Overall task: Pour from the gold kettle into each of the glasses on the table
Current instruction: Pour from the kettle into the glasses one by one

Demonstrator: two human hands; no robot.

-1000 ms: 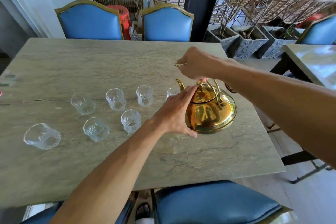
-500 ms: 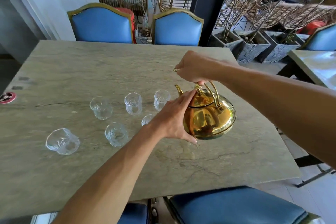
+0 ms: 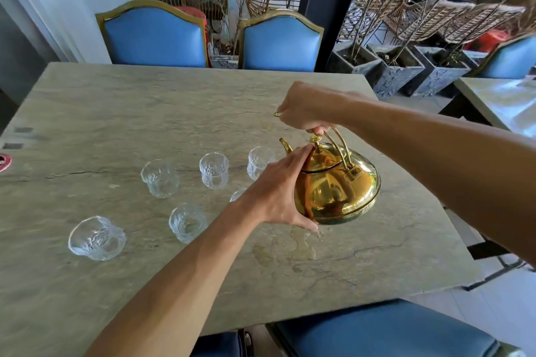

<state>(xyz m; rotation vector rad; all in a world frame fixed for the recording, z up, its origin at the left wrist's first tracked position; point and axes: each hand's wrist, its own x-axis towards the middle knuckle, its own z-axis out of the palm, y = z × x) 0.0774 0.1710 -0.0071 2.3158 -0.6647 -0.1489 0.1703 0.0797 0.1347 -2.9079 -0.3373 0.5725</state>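
Table (image 3: 116,113) of grey stone carries all; over its right side the kettle (image 3: 339,188) hangs tilted, seemingly just off the stone, spout aimed at the nearest glass. The right hand (image 3: 304,107) curls round the top handle to bear the weight; the left hand (image 3: 275,194), fingers straight, lies flat on the kettle's side, likely steadying the tilt. 6 glasses (image 3: 214,170) stand left in 2 loose rows, 1 half hidden, all apparently empty
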